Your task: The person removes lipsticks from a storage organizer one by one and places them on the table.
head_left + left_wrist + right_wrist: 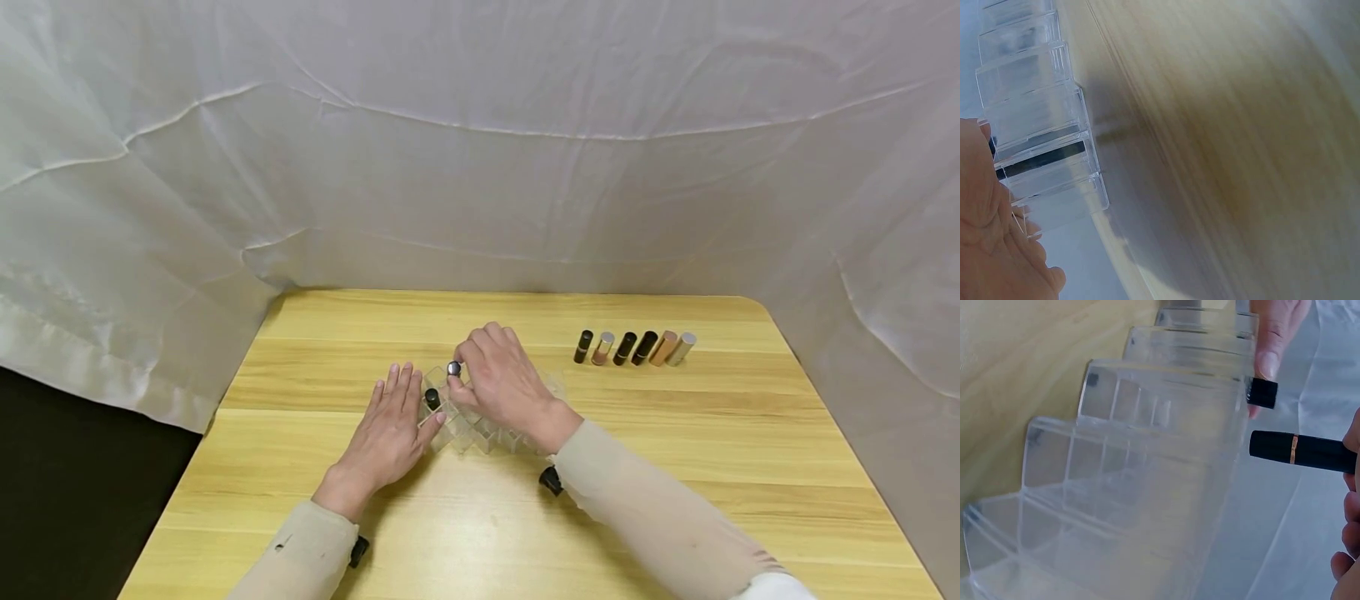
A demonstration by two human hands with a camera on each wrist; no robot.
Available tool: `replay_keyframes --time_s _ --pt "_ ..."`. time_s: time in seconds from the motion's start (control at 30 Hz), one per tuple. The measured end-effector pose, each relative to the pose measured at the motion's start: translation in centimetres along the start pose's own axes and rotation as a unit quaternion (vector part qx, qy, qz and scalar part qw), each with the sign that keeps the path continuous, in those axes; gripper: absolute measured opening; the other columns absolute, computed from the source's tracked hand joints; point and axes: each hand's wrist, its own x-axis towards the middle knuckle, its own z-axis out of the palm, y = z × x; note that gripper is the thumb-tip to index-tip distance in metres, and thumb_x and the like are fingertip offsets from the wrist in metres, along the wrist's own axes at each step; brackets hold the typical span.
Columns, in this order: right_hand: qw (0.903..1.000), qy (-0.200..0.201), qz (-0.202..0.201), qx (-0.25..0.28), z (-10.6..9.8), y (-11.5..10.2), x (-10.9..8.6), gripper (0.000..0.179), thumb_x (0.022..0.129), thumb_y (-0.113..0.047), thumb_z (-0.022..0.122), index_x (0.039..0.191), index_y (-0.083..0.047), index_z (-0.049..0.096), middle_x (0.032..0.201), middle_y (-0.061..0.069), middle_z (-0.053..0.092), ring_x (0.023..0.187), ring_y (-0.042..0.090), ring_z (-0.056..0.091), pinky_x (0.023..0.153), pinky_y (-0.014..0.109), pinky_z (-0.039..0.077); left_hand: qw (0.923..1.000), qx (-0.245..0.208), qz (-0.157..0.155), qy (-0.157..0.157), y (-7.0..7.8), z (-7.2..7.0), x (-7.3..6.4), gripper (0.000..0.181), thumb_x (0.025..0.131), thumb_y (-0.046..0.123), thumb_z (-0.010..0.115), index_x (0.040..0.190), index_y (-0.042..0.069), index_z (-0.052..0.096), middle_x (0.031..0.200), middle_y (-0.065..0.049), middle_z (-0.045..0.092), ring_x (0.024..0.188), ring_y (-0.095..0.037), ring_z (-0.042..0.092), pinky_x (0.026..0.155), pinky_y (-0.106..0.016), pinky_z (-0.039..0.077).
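A clear acrylic lipstick organizer (461, 435) with stepped compartments stands on the wooden table, partly hidden by the hands. My left hand (386, 433) lies against its left end, fingers straight, thumb at the front corner. Close to that thumb, a black lipstick tube (432, 398) stands in one compartment; its dark body (1044, 160) shows through the wall in the left wrist view. My right hand (506, 379) pinches another black lipstick tube (1310, 452) with a thin gold band. In the right wrist view, this tube's free end is above the organizer, apart from it.
To the right at the back, several tubes lie in a row: black ones (624, 348), one with a silvery cap and pinkish body (602, 348), a rose-gold one (663, 347) and a silver one (681, 348). Pale fabric (480, 192) hangs behind and beside the table (480, 533).
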Motion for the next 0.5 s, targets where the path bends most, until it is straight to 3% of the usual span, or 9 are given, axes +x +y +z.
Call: replay_keyframes --time_s 0.5 --pt "0.9995 -0.014 0.007 -0.028 -2.2 2.2 -1.3 0.023 0.097 -0.032 0.064 0.096 -0.009 0.066 0.087 -0.001 0.054 0.084 0.02 0.044 0.074 0.034 0.039 1.0 0.006 0.0 0.001 0.2 -0.1 0.0 0.083 0.113 0.056 0.035 0.166 -0.005 0.016 0.175 -0.025 0.013 0.164 -0.038 0.004 0.133 -0.057 0.01"
